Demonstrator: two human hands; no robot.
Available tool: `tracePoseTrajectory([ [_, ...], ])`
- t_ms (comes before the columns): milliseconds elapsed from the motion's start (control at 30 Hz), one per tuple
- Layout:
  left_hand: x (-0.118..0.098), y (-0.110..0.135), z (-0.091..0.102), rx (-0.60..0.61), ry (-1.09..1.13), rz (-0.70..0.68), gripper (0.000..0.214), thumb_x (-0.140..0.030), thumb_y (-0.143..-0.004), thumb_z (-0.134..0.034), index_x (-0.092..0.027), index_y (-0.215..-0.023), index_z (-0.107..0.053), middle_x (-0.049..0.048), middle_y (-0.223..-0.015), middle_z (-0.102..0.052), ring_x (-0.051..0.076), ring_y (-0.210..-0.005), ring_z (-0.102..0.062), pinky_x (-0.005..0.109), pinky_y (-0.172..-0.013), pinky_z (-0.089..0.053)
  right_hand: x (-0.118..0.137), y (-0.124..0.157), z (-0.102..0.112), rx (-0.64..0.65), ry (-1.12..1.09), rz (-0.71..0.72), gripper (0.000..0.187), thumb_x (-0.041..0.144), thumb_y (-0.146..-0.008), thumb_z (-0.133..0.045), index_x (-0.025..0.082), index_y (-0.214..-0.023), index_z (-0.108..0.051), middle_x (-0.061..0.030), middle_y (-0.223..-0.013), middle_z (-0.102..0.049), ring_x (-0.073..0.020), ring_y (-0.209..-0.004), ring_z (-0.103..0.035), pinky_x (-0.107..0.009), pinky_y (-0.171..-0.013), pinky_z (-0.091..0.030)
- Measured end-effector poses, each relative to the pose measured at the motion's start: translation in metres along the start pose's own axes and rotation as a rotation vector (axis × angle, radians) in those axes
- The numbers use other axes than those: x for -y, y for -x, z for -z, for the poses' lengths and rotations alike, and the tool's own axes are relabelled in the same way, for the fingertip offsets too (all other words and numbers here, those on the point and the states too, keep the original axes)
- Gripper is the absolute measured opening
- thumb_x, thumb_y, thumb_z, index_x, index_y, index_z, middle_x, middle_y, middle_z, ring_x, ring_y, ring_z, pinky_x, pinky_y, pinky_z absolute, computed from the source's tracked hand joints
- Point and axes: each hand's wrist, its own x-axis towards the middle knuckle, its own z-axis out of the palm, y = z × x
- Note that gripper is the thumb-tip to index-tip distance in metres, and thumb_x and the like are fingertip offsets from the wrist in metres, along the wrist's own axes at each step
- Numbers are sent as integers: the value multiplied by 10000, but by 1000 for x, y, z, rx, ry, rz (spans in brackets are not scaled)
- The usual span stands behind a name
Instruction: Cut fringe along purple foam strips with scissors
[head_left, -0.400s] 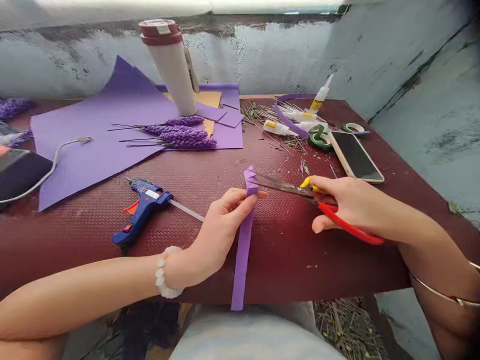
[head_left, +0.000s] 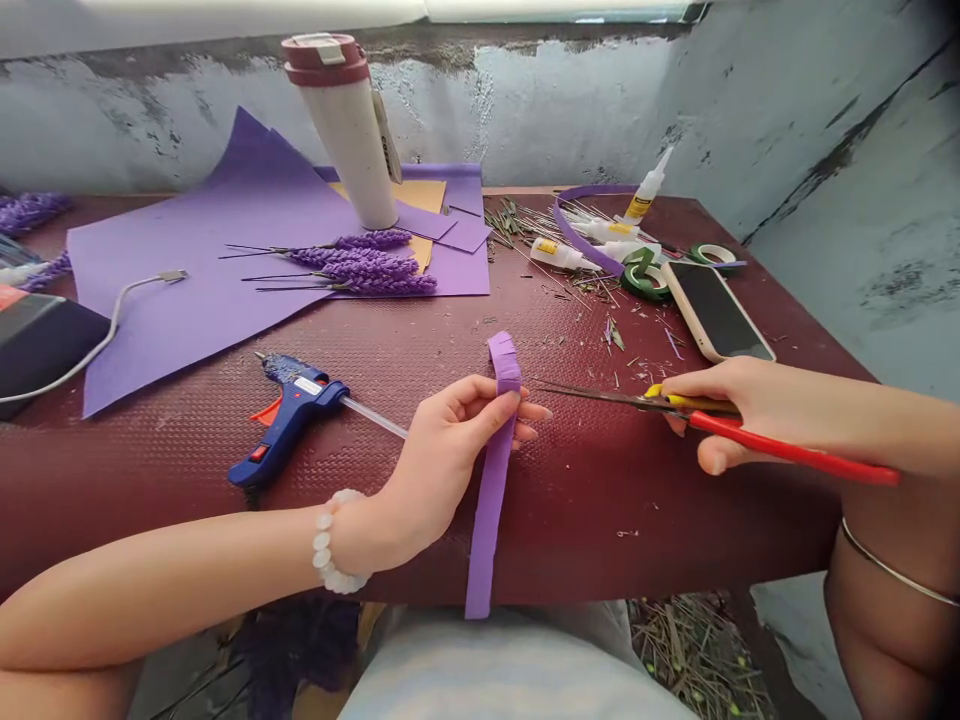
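My left hand (head_left: 442, 455) pinches a long purple foam strip (head_left: 491, 500) near its fringed top end, holding it upright above the dark red table (head_left: 585, 520). The strip's lower end hangs past the table's front edge. My right hand (head_left: 739, 405) grips scissors (head_left: 675, 405) with red and yellow handles. Their blades are nearly closed and point left toward the strip, with a gap between the tips and the strip.
A blue glue gun (head_left: 289, 415) lies left of my left hand. Purple foam sheets (head_left: 202, 260) hold finished lavender stems (head_left: 367, 265). A white tumbler (head_left: 349, 125) stands behind. A phone (head_left: 716, 310), green tape rolls (head_left: 645, 280), glue bottles (head_left: 600, 235) and loose stalks lie at the right. A wall closes the right side.
The scissors have pulled back to the right, away from the strip's fringed top. My left hand and the strip have stayed almost where they were.
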Motion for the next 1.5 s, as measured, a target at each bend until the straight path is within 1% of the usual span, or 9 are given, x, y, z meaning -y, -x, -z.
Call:
tracePoseTrajectory([
  [33,0,0,-1,4,21,21,333,-425,-996,-1059,-185,-937,-837,47,-984,-966,138,-802,-845,244,-784,-666,2,0,0,89,-31,-14,380,610,-882,-876,280,-806,-702,-35,-766,-721,-258,-691,-625,-411,-623,-419],
  [133,-1,0,-3,9,49,57,400,-434,-989,-1070,-178,-940,-767,71,-1006,-970,161,-798,-891,260,-770,-711,14,-6,-5,152,-13,-21,572,837,-821,-889,299,-874,-704,-26,-808,-700,-279,-715,-604,-420,-644,-420],
  [500,5,3,-2,58,103,83,449,-462,-891,-1145,-194,-947,-789,43,-929,-945,207,-831,-918,301,-826,-720,50,-19,-24,36,-5,-1,695,908,-685,-939,315,-911,-655,-8,-814,-736,-299,-741,-683,-410,-716,-472],
  [700,1,2,-5,-34,-22,-67,317,-318,-765,-1186,-202,-837,-900,-19,-833,-844,114,-793,-674,224,-774,-538,46,-17,-30,-41,-28,71,697,931,-733,-942,325,-950,-673,48,-719,-654,-264,-689,-631,-380,-685,-427],
  [867,-6,3,-6,15,-11,3,355,-345,-751,-1187,-194,-811,-872,-66,-657,-656,72,-610,-470,207,-580,-359,52,-18,-24,-43,-28,67,733,947,-679,-965,325,-913,-656,51,-703,-634,-258,-669,-601,-387,-676,-430],
  [1033,-9,2,-3,82,-77,82,381,-407,-822,-1151,-194,-842,-836,-66,-554,-636,80,-477,-499,219,-487,-314,58,-20,-10,0,22,88,622,909,-772,-880,331,-877,-677,43,-649,-574,-253,-612,-548,-413,-644,-404],
  [1133,-10,1,-2,83,-92,76,364,-400,-820,-1147,-188,-845,-853,-65,-531,-627,85,-465,-508,222,-488,-345,58,-17,-3,-19,88,105,402,733,-870,-776,337,-892,-710,13,-647,-600,-267,-592,-551,-436,-633,-404],
  [1233,-11,2,-2,58,-111,49,348,-399,-807,-1151,-184,-845,-880,-67,-535,-611,81,-479,-487,228,-503,-367,60,-13,1,-6,117,134,219,559,-860,-754,347,-878,-704,4,-638,-610,-283,-599,-577,-449,-643,-417],
  [1500,-12,2,-3,65,-123,3,334,-411,-822,-1151,-197,-857,-897,-69,-582,-605,85,-505,-483,236,-511,-414,62,-19,2,0,73,165,233,523,-832,-760,353,-807,-604,13,-617,-533,-276,-568,-532,-456,-628,-397],
])
